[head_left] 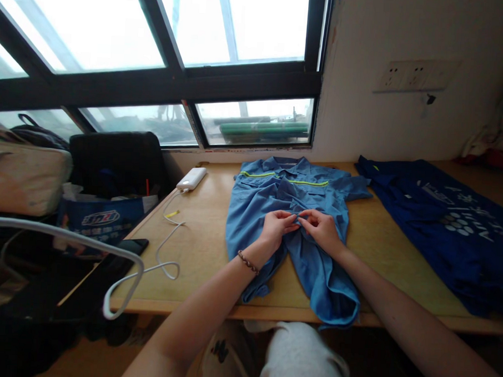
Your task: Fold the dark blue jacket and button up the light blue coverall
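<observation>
A light blue work shirt point(254, 211) with yellow-green stripes across the chest lies front up on the wooden table, collar toward the wall. My left hand point(277, 226) pinches the shirt's front edge near its middle. Right beside it, my right hand point(317, 227) pinches the opposite front edge, and the fingertips of both almost meet. Below the hands the two front panels spread apart, and the lower right part hangs toward the table's near edge. Whether a button sits between the fingers is too small to tell.
A dark blue garment with white print point(433, 218) lies on the table at the right. At the left stand a white power bank point(192, 178) and its white cable point(159, 257), which loops past the table edge. A blue bag point(100, 218) is beside the table, below the window.
</observation>
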Available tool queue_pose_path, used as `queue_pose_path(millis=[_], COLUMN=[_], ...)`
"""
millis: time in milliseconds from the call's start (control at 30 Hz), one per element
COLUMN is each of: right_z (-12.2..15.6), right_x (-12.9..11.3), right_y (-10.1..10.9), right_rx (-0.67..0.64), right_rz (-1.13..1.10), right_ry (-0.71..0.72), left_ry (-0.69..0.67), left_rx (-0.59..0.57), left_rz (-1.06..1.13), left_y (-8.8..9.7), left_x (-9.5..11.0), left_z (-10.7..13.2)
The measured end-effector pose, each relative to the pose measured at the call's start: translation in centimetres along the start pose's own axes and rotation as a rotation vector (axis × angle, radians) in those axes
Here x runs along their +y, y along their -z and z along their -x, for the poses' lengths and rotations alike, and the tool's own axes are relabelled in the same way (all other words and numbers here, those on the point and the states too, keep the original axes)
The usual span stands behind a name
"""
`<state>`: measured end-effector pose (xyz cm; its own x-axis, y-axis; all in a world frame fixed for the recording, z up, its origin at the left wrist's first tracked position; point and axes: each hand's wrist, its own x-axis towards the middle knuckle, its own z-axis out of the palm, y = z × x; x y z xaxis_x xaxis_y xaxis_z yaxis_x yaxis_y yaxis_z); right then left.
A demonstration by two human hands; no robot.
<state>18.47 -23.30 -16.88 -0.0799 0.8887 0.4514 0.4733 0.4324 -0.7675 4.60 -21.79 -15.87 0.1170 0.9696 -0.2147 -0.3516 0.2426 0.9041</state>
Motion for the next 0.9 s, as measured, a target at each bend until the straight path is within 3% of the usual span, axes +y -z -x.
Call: queue_pose_path(millis=[467,733,900], right_z=[0.44,0.42,0.34], right_x=[0.29,0.09,0.04], right_y=[-0.65,-0.81,-0.72], right_rx=[-0.090,0.004,-0.002], right_rz=[-0.037,0.019,0.046], right_ry=[-0.008,0.044,0.044], left_ry=[-0.011,-0.147,-0.255], left_rx=[0.141,0.054,-0.009], left_rz=[-0.108,-0.228,-0.365], left_y=[0.03,-0.06,0.13], left_x=[0.02,-0.10,-0.80], left_z=[-0.10,-0.03,-0.43])
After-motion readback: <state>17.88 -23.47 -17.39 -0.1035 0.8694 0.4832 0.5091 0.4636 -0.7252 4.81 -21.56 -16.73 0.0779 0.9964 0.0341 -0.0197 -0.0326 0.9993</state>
